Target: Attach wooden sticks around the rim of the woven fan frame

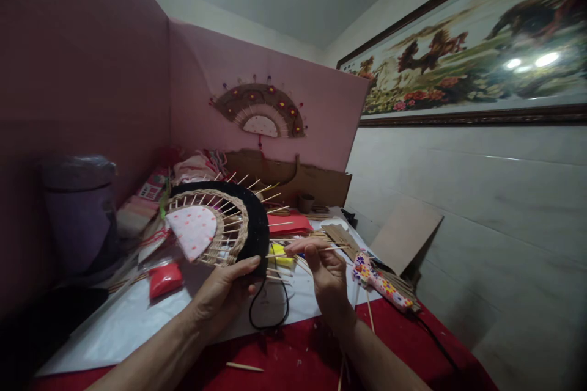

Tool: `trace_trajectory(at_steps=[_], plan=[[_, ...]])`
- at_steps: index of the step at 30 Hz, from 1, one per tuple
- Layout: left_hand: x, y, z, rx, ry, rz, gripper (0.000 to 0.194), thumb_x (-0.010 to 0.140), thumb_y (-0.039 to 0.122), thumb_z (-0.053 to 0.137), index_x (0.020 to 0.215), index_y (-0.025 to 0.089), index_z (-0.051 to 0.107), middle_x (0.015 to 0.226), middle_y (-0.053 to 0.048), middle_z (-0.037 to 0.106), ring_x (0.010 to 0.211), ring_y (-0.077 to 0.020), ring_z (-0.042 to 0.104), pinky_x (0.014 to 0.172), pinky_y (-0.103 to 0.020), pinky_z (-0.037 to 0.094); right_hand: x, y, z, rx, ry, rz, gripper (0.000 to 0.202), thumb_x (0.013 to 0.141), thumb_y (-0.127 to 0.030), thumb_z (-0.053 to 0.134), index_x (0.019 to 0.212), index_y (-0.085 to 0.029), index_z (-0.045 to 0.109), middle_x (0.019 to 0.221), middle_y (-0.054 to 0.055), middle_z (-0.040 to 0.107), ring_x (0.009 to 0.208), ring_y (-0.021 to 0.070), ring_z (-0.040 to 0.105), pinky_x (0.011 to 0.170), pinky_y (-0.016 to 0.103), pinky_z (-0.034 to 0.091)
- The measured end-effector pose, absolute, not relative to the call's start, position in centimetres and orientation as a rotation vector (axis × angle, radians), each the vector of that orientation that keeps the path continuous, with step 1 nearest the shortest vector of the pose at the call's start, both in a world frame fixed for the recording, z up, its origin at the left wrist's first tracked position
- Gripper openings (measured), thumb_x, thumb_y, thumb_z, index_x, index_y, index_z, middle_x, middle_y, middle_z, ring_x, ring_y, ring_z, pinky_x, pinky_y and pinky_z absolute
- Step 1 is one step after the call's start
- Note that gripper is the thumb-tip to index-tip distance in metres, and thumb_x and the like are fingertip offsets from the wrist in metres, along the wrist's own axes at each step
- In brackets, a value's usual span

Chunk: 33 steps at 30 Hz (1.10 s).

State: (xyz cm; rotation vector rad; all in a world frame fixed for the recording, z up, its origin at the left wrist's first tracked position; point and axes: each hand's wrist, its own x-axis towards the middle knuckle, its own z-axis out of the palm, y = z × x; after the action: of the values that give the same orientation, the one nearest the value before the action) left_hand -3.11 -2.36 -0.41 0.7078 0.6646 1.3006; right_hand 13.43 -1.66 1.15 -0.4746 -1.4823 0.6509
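Note:
My left hand (227,287) is closed on the lower right edge of a handmade fan (257,220), thumb on its black band. The fan has thin wooden sticks radiating outward, woven twine rows, and a white half-round centre (195,229) with pink dots. Stick ends stick out beyond the black band. To the right of the fan, my right hand (328,278) pinches what looks like a thin wooden stick (342,248) between thumb and fingers, its fingertips close to the fan's stick ends. A loop of black cord (269,327) hangs below the fan.
A flower-patterned glue gun (383,284) with a cord lies at right. A red packet (165,281), red paper (288,224) and cardboard strips surround the work. A lilac bin (82,214) stands left. A finished fan (261,110) hangs on the pink board. A short stick (245,367) lies on red cloth.

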Motion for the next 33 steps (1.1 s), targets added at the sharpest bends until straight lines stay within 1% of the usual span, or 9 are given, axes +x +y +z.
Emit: trace_trajectory(at_steps=[5,15,18,28,33], plan=[[-3.09,-2.60,-0.27,0.708,0.652,1.314,0.014,0.065,0.009,0.066,0.080,0.008,0.065,0.073,-0.008,0.068,0.055,-0.0117,0.061,0.039,-0.016,0.045,13.39,-1.70,1.20,-0.489,-1.482,0.645,0.019,0.084,-0.026,0.048,0.079,-0.021,0.066,0.078,0.004,0.066,0.079,0.0176,0.059,0.072,0.032,0.045],[-3.13,-2.51,-0.39,0.711,0.671,1.296,0.013,0.065,0.010,0.066,0.078,0.007,0.065,0.072,-0.008,0.068,0.055,-0.0118,0.061,0.038,-0.015,0.045,13.41,-1.60,1.13,-0.493,-1.487,0.637,0.019,0.084,-0.026,0.048,0.080,-0.021,0.066,0.078,0.004,0.066,0.079,0.0177,0.059,0.072,0.033,0.045],[-3.14,-2.59,-0.32,0.713,0.681,1.285,0.015,0.066,0.010,0.066,0.081,0.007,0.065,0.074,-0.009,0.069,0.057,-0.0126,0.062,0.039,-0.016,0.045,13.38,-1.58,1.16,-0.485,-1.485,0.642,0.019,0.084,-0.026,0.048,0.080,-0.021,0.066,0.078,0.004,0.066,0.079,0.0176,0.059,0.072,0.033,0.045],[-3.03,-2.73,-0.24,0.710,0.657,1.321,0.014,0.066,0.009,0.066,0.080,0.008,0.065,0.073,-0.007,0.067,0.054,-0.0109,0.060,0.039,-0.016,0.045,13.38,-1.68,1.15,-0.488,-1.479,0.652,0.019,0.084,-0.025,0.048,0.079,-0.021,0.066,0.077,0.003,0.067,0.078,0.0175,0.059,0.072,0.032,0.045],[-3.11,-2.54,-0.45,0.718,0.661,1.305,0.016,0.065,0.010,0.066,0.081,0.008,0.065,0.074,-0.008,0.067,0.056,-0.0116,0.060,0.039,-0.016,0.044,13.36,-1.62,1.14,-0.490,-1.484,0.639,0.019,0.084,-0.025,0.048,0.079,-0.021,0.066,0.077,0.003,0.066,0.078,0.0176,0.059,0.072,0.032,0.045]])
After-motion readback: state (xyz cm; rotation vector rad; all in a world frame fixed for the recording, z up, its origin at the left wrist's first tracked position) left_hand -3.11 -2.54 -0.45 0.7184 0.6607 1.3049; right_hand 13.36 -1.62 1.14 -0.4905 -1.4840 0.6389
